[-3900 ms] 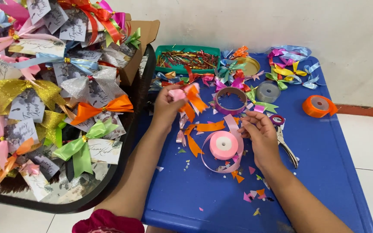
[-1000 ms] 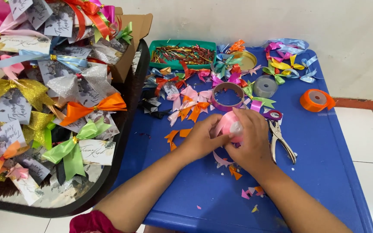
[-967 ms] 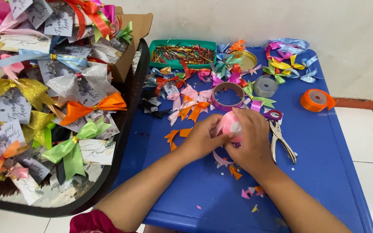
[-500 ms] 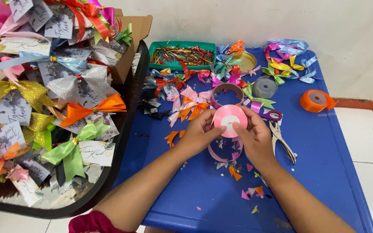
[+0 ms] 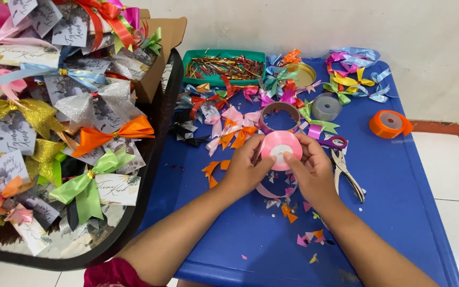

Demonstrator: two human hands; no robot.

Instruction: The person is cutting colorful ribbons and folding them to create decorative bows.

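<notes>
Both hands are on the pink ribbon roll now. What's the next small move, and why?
Probably draw out a short length of ribbon. The left hand and right hand hold the pink ribbon roll upright above the blue table, a loose pink tail curves beneath it, and the hole punch lies just right of the right hand.

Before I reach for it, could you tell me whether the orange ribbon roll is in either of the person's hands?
No, the orange ribbon roll lies alone on the blue table, while both hands hold the pink ribbon roll.
</notes>
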